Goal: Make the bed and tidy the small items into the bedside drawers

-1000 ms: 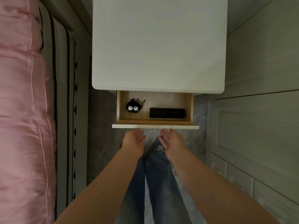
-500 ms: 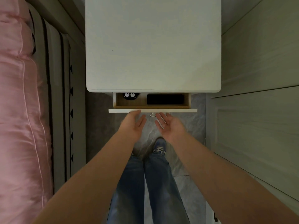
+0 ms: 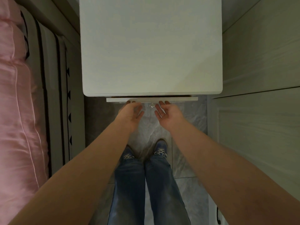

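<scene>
A white bedside cabinet (image 3: 151, 46) fills the upper middle of the head view. Its top drawer (image 3: 183, 99) is pushed almost fully in, with only the white front panel and a thin wooden sliver showing. A small clear knob (image 3: 152, 106) hangs at the panel's middle. My left hand (image 3: 130, 113) and my right hand (image 3: 167, 113) rest with fingertips against the drawer front, one on each side of the knob, fingers spread and holding nothing. The drawer's contents are hidden.
A bed with a pink satin quilt (image 3: 17, 119) and a grey striped sheet (image 3: 55, 95) runs along the left. Pale wardrobe doors (image 3: 259, 127) stand close on the right. My legs in jeans (image 3: 146, 184) and shoes stand on a grey tiled floor.
The drawer has slid in from about a third open to nearly shut, hiding the black round toy and the black box. Both hands moved forward with the drawer front.
</scene>
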Demonstrator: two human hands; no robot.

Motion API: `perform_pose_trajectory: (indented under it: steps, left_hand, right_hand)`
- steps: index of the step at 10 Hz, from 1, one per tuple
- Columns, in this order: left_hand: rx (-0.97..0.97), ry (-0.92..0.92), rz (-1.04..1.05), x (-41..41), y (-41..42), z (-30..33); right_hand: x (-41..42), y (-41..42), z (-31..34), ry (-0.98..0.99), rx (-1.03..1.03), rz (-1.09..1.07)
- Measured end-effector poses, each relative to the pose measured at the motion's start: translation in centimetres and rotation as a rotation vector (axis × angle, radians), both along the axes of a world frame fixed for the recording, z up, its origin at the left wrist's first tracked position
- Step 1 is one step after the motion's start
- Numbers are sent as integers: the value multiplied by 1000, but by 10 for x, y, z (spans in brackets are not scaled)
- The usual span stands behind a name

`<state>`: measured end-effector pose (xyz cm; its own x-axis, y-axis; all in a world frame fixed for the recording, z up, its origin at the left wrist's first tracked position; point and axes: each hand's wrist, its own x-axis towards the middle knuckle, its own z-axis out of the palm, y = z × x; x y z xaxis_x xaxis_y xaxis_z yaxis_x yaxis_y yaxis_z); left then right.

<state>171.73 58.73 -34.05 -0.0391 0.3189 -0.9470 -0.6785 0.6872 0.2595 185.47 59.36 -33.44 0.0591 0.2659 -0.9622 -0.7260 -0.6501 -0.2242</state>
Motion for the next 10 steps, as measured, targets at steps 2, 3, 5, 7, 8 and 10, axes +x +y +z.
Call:
perform_pose_trajectory:
  steps: [2, 3, 5, 7, 8, 10]
  left_hand:
    - [33, 14, -24, -2, 13, -2]
    - [42, 33, 6, 0, 17, -2]
    - [46, 51, 45, 3, 23, -4]
    - [21, 48, 73, 16, 33, 7]
    - [17, 49, 62, 14, 31, 14]
    - [34, -3, 73, 6, 20, 32]
  right_hand:
    - [-3, 12, -4, -21, 17, 24]
    - [-4, 18, -8, -39, 13, 39]
    - [-5, 24, -13, -58, 21, 69]
    - [-5, 25, -17, -59, 56, 83]
    - [-2, 20, -17, -35, 92, 130]
    - [-7, 1, 12, -26, 173, 161]
